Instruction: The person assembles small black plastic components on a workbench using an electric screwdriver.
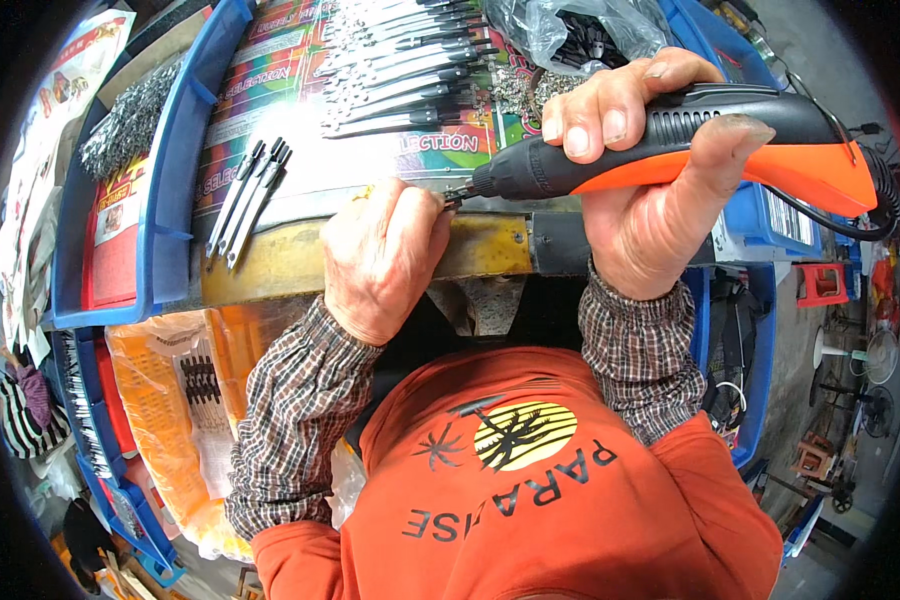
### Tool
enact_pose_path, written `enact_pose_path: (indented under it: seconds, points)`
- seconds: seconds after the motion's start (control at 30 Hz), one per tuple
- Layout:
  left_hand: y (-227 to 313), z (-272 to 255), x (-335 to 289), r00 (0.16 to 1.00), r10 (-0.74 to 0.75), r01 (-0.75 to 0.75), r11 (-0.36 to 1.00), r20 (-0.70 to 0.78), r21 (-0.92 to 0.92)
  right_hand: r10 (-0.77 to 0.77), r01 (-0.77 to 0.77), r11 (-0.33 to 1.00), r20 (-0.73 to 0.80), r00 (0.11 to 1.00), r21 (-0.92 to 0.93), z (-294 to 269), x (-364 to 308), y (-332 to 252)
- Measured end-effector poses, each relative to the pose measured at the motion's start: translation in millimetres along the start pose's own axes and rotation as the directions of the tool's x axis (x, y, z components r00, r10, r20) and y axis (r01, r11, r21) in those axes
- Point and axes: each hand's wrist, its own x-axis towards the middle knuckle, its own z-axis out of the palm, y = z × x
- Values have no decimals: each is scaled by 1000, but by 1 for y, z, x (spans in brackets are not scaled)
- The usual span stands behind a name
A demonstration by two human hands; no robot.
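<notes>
My right hand [635, 195] is wrapped round an orange and black electric screwdriver [740, 160], held nearly level, its nose pointing left. At the bench's front edge, my left hand [385, 255] is closed in a pinch at the screwdriver's tip. A small dark end of a part [454, 196] shows between its fingers and the bit; the rest is hidden by the hand. Left of that hand lie several slim silver strips with black ends [248, 205]. Farther back, a long row of similar strips [400, 85] lies side by side on the bench.
Small metal pieces [515, 90] are heaped beside the row, near a clear plastic bag of dark parts [590, 40]. At left, a blue bin [175, 170] holds a pile of small silvery pieces [135, 125]. A coiled black cord [885, 195] hangs at the screwdriver's rear. An orange basket [160, 400] stands below the bench.
</notes>
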Motion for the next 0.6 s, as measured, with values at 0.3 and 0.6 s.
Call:
enact_pose_path:
  seconds: [0.3,0.6]
  points:
    - [-2,3,2,998,43,-43,999,-43,-7,-2,2,1000,-9,1000,-9,0,1,1]
    - [-4,4,2,1000,9,-9,1000,3,-12,-2,2,1000,-6,1000,-10,-2,1,4]
